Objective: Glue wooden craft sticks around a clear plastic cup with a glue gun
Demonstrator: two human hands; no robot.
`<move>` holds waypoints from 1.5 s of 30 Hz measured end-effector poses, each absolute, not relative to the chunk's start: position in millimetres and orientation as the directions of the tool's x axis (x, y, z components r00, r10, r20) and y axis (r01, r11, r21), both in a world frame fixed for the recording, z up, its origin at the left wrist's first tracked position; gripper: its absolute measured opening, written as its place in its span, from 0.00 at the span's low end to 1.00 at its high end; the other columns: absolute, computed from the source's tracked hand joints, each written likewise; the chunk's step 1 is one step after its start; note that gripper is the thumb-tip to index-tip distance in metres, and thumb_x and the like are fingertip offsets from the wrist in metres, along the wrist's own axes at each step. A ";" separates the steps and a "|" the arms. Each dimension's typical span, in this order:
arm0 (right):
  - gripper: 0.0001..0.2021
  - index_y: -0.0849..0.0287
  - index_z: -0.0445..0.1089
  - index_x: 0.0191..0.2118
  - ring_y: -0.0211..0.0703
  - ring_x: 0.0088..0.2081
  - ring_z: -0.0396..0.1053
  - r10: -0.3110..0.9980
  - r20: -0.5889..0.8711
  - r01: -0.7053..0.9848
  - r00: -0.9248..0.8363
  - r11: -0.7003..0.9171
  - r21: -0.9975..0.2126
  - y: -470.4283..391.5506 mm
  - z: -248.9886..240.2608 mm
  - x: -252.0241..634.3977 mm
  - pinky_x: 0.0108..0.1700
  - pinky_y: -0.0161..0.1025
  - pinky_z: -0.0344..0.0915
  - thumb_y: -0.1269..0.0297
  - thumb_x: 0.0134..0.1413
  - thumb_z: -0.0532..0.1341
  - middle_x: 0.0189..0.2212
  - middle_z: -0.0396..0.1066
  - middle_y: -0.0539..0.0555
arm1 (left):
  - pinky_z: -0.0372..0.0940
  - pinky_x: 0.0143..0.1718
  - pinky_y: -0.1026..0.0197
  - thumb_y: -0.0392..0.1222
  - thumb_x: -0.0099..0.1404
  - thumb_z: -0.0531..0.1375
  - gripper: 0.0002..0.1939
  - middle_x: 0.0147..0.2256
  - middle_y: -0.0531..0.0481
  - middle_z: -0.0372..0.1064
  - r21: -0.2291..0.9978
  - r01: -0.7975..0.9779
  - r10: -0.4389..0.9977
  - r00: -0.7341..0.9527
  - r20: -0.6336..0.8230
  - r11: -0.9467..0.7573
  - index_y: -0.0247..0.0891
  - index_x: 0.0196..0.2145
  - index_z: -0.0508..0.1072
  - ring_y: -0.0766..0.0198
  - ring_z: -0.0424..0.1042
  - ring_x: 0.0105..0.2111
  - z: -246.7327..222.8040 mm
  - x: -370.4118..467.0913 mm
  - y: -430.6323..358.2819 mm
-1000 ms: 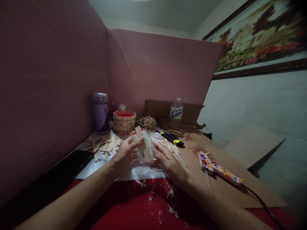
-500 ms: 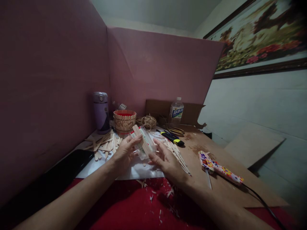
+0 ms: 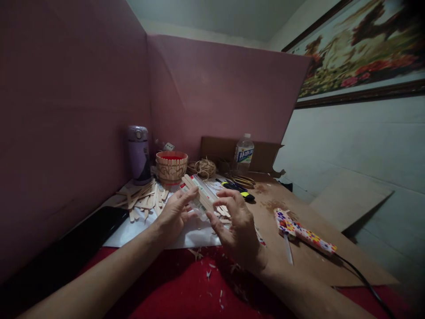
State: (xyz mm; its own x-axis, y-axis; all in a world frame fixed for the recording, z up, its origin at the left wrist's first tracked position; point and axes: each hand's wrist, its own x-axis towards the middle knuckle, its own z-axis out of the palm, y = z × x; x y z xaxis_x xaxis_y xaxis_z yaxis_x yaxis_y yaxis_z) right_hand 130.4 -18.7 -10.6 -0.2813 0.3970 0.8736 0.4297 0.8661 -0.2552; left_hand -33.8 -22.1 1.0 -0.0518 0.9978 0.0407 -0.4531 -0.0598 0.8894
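My left hand [image 3: 176, 213] grips a clear plastic piece [image 3: 206, 191] with printed labels, its thumb pressing a wooden stick [image 3: 191, 185] against the front. The piece is tilted above a white sheet [image 3: 133, 237]. At its lower right end is my right hand [image 3: 232, 221], thumb and fingers curved with a gap between them, the fingertips by the edge of the stick. Loose wooden sticks [image 3: 146, 199] lie to the left, and others are partly hidden behind my right hand.
A stick-sided basket [image 3: 171, 167], purple flask [image 3: 138, 155], twine [image 3: 205, 167] and bottle [image 3: 244, 153] stand behind. A yellow-black cutter [image 3: 247, 195] and flowered glue gun [image 3: 303, 235] with a cord are right. A black phone-like object [image 3: 109, 217] lies left.
My right hand has lifted its fingers and turned, now more arched over the lower right end of the plastic piece. My left hand keeps its hold, nearly unmoved.
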 end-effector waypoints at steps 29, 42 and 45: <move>0.04 0.59 0.65 0.37 0.51 0.46 0.65 0.376 0.887 0.425 -0.267 0.872 -0.242 -19.6 -12.2 127.8 0.49 0.51 0.64 0.71 0.55 0.60 0.41 0.66 0.60 | 0.68 0.36 0.61 0.45 0.56 0.67 0.20 0.42 0.47 0.73 0.891 -0.431 0.988 -0.123 0.094 -0.139 0.39 0.44 0.67 0.62 0.73 0.36 3.9 -30.5 -26.8; 0.05 0.59 0.66 0.40 0.51 0.43 0.64 0.403 0.879 0.549 -0.257 0.809 -0.210 -19.0 -13.3 127.4 0.46 0.50 0.64 0.67 0.57 0.59 0.39 0.65 0.59 | 0.67 0.42 0.54 0.48 0.54 0.68 0.27 0.48 0.42 0.72 0.904 -0.403 0.988 -0.118 0.104 -0.144 0.42 0.49 0.65 0.56 0.74 0.41 2.5 -28.6 -26.9; 0.03 0.58 0.65 0.38 0.50 0.41 0.64 0.388 0.883 0.555 -0.263 0.810 -0.190 -19.5 -12.9 126.7 0.44 0.49 0.64 0.68 0.58 0.58 0.36 0.67 0.57 | 0.68 0.39 0.55 0.47 0.53 0.69 0.26 0.45 0.41 0.72 0.896 -0.420 0.988 -0.115 0.106 -0.146 0.40 0.47 0.66 0.56 0.75 0.38 4.2 -27.5 -28.8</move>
